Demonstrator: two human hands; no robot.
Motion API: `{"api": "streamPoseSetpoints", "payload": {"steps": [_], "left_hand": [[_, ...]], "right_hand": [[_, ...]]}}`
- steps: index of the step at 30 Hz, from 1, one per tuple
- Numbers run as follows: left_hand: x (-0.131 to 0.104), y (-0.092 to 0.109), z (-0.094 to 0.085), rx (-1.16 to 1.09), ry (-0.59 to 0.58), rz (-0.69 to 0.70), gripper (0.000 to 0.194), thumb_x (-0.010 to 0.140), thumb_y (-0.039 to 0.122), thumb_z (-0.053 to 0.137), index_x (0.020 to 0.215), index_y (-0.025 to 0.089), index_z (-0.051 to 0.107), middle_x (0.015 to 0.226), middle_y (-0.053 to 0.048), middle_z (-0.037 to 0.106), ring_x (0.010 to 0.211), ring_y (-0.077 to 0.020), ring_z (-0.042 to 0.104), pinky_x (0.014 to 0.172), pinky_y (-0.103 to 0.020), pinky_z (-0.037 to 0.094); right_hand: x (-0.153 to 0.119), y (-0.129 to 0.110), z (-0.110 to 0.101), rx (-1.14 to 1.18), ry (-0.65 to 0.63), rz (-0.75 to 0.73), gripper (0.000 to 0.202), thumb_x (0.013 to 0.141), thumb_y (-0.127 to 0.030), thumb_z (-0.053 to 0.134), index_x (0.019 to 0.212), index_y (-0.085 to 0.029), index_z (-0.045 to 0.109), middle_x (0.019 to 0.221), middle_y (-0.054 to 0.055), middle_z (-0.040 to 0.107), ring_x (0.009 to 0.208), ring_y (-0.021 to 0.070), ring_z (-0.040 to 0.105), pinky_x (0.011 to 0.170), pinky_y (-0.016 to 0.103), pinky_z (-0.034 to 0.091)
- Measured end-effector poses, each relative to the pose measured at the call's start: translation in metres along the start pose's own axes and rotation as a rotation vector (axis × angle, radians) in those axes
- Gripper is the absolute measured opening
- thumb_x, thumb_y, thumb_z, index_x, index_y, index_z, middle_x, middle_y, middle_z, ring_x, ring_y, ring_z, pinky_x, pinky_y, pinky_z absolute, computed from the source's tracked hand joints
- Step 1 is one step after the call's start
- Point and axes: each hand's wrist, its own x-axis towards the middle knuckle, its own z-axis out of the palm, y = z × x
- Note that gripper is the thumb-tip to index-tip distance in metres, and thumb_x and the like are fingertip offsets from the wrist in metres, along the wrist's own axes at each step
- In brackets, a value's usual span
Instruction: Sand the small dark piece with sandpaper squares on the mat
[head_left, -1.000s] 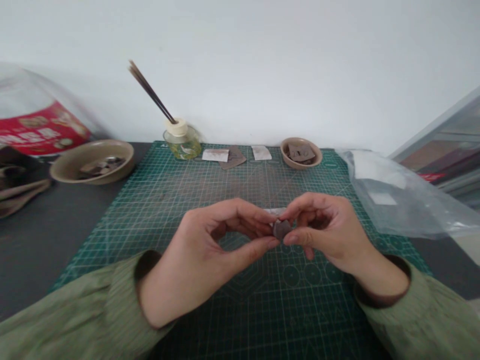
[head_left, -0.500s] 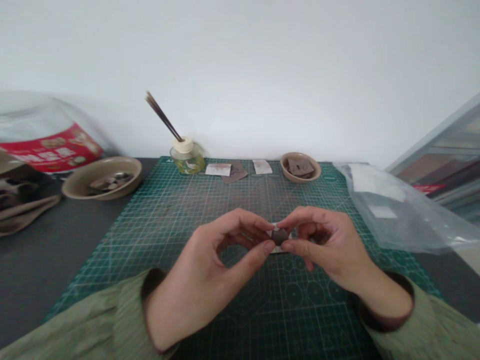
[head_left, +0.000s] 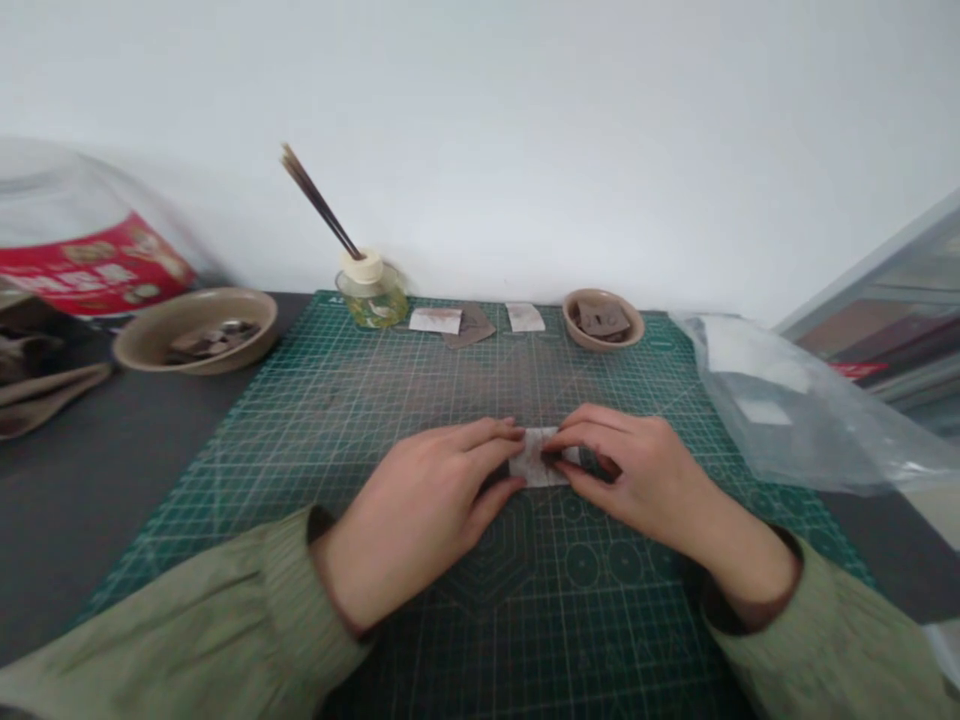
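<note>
A small white paper piece (head_left: pixel 534 468) with faint brownish marks lies on the green cutting mat (head_left: pixel 480 660) between my hands. My left hand (head_left: pixel 431 500) steadies its left end, with the fingertips at the upper corner and the thumb at the lower one. Over the paper's right half, the thumb and fingers of my right hand (head_left: pixel 637 475) pinch together on a small dark brown piece (head_left: pixel 551 457). Most of that piece is hidden by the fingers, so its shape cannot be made out.
Along the mat's back edge stand a reed diffuser (head_left: pixel 371 290), white paper scraps (head_left: pixel 435 320), a brown flat piece (head_left: pixel 471 326) and a small bowl (head_left: pixel 604 343) of brown pieces. At left is a larger bowl (head_left: pixel 195 365) beside a red-labelled jar (head_left: pixel 90 270); a clear plastic bag (head_left: pixel 817 440) lies right.
Both hands were holding the dark piece above the paper. My left hand has let go of it and moved to the paper's left end; my right hand has lowered over the paper.
</note>
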Motion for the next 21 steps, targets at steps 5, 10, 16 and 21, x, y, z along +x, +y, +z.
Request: {"api": "streamPoseSetpoints", "payload": {"steps": [5,10,16,21], "left_hand": [[0.0002,0.0002,0.0007,0.003,0.004,-0.006,0.03,0.105,0.024,0.077,0.134,0.019,0.082,0.143,-0.009,0.082,0.123,-0.0304,0.083,0.113,-0.049,0.068],[-0.001,0.0,0.0022,-0.008,0.006,-0.007,0.03,0.105,0.023,0.078,0.135,0.019,0.082,0.142,-0.009,0.083,0.123,-0.0312,0.083,0.112,-0.052,0.068],[-0.0013,0.0001,0.001,-0.014,-0.006,-0.014,0.03,0.105,0.023,0.077,0.134,0.018,0.082,0.144,-0.009,0.082,0.125,-0.0321,0.082,0.112,-0.053,0.068],[-0.0006,0.0004,0.0002,-0.019,-0.006,-0.012,0.031,0.106,0.024,0.077,0.135,0.019,0.082,0.144,-0.008,0.082,0.126,-0.0321,0.082,0.112,-0.053,0.068]], "right_hand": [[0.0008,0.0008,-0.0011,0.015,-0.007,0.014,0.014,0.105,-0.017,0.073,0.117,-0.022,0.077,0.114,0.004,0.083,0.095,0.0205,0.08,0.079,0.032,0.058],[0.0006,0.0009,-0.0023,0.063,-0.018,0.036,0.019,0.101,-0.012,0.075,0.117,-0.022,0.078,0.111,0.002,0.083,0.093,0.0187,0.078,0.074,0.029,0.054],[0.0013,-0.0007,-0.0046,0.07,-0.023,0.068,0.02,0.098,-0.011,0.078,0.115,-0.022,0.079,0.11,0.001,0.082,0.088,0.0178,0.075,0.075,0.03,0.051],[0.003,-0.0028,-0.0038,0.061,-0.018,0.069,0.018,0.099,-0.011,0.078,0.114,-0.021,0.079,0.111,0.003,0.083,0.094,0.0201,0.078,0.079,0.031,0.053]]}}
